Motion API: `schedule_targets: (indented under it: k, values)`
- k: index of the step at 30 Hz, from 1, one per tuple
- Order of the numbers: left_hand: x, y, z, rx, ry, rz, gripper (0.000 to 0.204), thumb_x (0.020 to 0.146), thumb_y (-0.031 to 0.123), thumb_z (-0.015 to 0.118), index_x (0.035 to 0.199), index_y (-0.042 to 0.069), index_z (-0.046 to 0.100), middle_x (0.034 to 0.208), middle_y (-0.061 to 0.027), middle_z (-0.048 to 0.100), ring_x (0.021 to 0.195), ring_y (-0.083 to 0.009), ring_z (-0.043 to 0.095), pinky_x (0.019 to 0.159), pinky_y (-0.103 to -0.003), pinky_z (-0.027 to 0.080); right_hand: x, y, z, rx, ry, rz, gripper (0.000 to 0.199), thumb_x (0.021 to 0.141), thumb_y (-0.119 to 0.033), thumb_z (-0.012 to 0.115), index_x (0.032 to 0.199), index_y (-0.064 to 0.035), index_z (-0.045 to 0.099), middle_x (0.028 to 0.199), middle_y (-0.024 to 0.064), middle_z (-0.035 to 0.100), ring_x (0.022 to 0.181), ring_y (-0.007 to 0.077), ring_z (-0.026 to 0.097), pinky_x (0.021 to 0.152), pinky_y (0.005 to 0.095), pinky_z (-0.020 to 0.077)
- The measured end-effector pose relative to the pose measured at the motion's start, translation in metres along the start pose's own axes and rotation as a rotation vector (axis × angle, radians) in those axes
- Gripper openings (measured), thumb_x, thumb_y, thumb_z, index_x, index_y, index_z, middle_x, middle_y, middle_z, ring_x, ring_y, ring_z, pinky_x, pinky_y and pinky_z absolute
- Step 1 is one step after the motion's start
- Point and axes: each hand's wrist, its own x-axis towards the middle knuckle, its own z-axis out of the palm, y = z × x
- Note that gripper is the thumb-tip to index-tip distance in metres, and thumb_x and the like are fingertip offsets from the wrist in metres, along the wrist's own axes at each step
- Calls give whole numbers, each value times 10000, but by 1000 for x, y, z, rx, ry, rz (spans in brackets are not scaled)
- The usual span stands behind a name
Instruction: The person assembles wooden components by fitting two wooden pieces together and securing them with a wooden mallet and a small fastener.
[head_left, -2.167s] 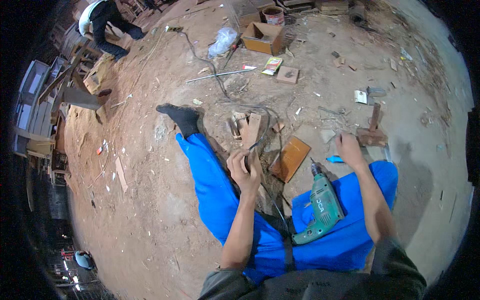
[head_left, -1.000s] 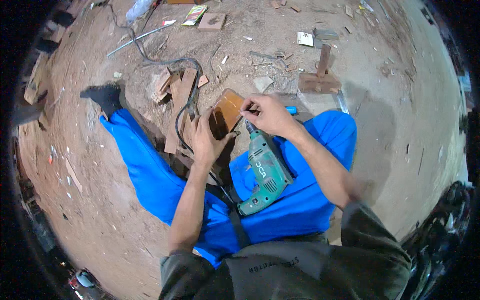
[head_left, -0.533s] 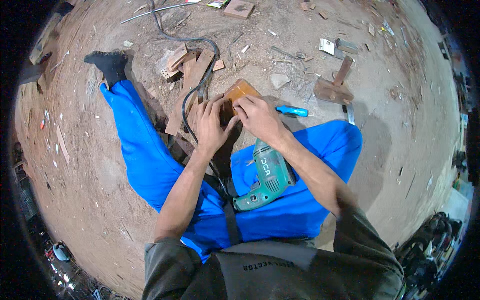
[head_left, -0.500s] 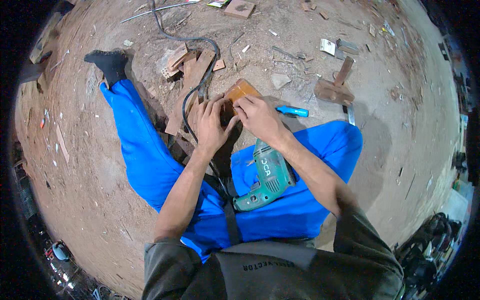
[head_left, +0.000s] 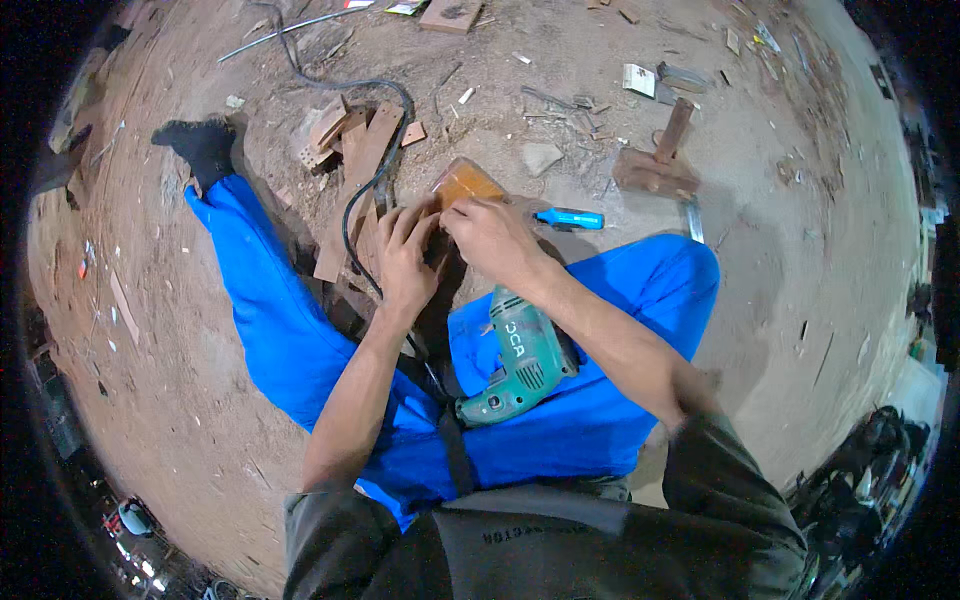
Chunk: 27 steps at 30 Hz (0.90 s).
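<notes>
My two hands meet over the ground between my legs, beside an amber, box-shaped thing with a shiny top. The fingers of my right hand are bent and pressed together at its near edge. My left hand is beside them, fingers curled inward; whatever sits between the fingertips is hidden. A green power drill lies across my lap below my right forearm, its front end covered by that arm. To the right of the box lies a blue-handled tool, probably a screwdriver.
A black cable snakes over wooden strips left of my hands. A wooden mallet-like piece lies at the right near a metal strip. Wood scraps, a pale stone chip and a long rod lie on the dirt floor.
The whole view has shifted slightly, so things appear further left. My left thumb and fingers have drawn closer together beside my right hand. The drill stays on my lap.
</notes>
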Motion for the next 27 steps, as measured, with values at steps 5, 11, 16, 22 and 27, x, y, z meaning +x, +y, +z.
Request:
schedule_targets:
  k: [5, 11, 16, 22, 27]
  values:
    - [9, -2, -1, -16, 56, 23, 324, 723, -6, 763, 1033, 80, 724, 1235, -52, 678, 1131, -324, 579, 998, -434, 465, -2, 9, 2, 184, -13, 39, 185, 905, -126, 613, 1022, -26, 717, 986, 144, 695, 920, 344, 686, 791, 438, 561]
    - [12, 3, -1, 47, 68, 23, 171, 802, 96, 791, 968, 110, 752, 1167, -49, 693, 1082, -286, 591, 931, -415, 466, 8, 23, -39, 228, 186, 67, 187, 923, -139, 640, 1044, -12, 702, 960, 188, 676, 913, 385, 665, 810, 472, 538]
    - [13, 6, 1, 26, 107, 33, 185, 810, 153, 803, 989, 133, 758, 1164, -44, 684, 1087, -282, 587, 949, -419, 457, -11, 96, -75, -12, 169, 574, 202, 824, -101, 685, 1005, -32, 743, 927, 189, 736, 880, 372, 721, 818, 441, 576]
    - [14, 7, 0, 43, 64, 13, 230, 820, 206, 794, 1043, 153, 770, 1161, -63, 671, 1063, -278, 608, 969, -419, 443, -14, 119, -48, -2, 302, 660, 161, 785, -72, 643, 884, -13, 755, 859, 279, 696, 883, 465, 689, 824, 542, 550]
    - [15, 7, -7, -12, 52, -12, 283, 791, 256, 815, 1046, 154, 749, 1168, -60, 647, 1078, -305, 576, 979, -445, 434, -7, 114, -44, -32, 243, 657, 192, 778, -78, 678, 939, -9, 756, 868, 241, 718, 845, 397, 716, 814, 476, 568]
